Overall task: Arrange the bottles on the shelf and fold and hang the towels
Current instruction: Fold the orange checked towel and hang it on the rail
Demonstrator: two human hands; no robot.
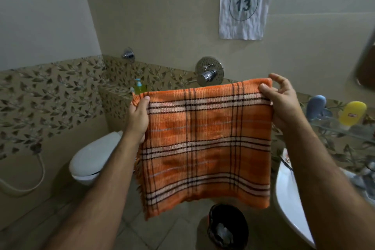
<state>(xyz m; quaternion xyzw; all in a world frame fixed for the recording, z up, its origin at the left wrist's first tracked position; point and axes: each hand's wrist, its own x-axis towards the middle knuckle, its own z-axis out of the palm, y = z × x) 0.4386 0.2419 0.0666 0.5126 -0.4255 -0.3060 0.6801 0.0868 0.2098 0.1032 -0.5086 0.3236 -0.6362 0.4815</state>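
we're mid-fold on the orange plaid towel point(207, 144), held up in front of the wall and hanging flat, apparently doubled over already (we can't count the layers). no rail in sight, so hanging is still to come. the blue bottle point(315, 105) and yellow bottle point(354, 112) sit on the glass shelf point(332, 127) at right; whether they're arranged, we can't judge. left hand point(138, 115) pinches the top left corner, right hand point(281, 100) the top right, thumbs in front, towel dropping below both grips.
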